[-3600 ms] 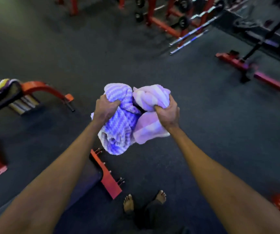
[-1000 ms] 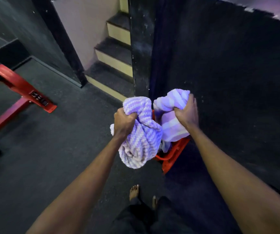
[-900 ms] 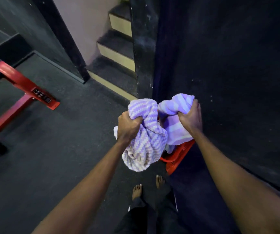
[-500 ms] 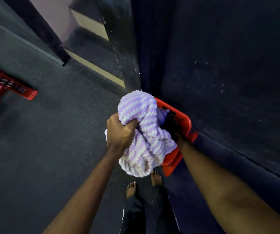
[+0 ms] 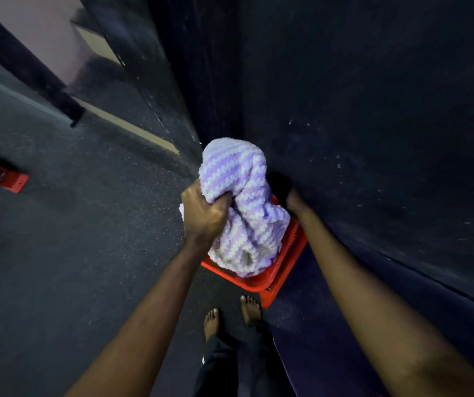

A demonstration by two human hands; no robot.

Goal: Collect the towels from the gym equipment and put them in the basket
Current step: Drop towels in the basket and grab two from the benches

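My left hand (image 5: 204, 216) grips a bunched purple-and-white striped towel (image 5: 241, 202), which hangs over and into the red plastic basket (image 5: 273, 279) on the floor. My right hand (image 5: 283, 190) reaches down behind that towel toward the basket, dark and mostly hidden, so I cannot see its fingers or what it holds. The second, paler towel is out of sight.
The basket stands against a dark carpeted wall (image 5: 373, 138) on the right. Steps with pale edges (image 5: 132, 130) lie at upper left. A red equipment foot (image 5: 1, 176) sits on the dark floor at left. My bare feet (image 5: 230, 313) are just in front of the basket.
I have walked from the gym floor up to the basket. My right hand has lowered the paler towel down behind the striped one, out of sight; the striped towel now hangs into the basket.
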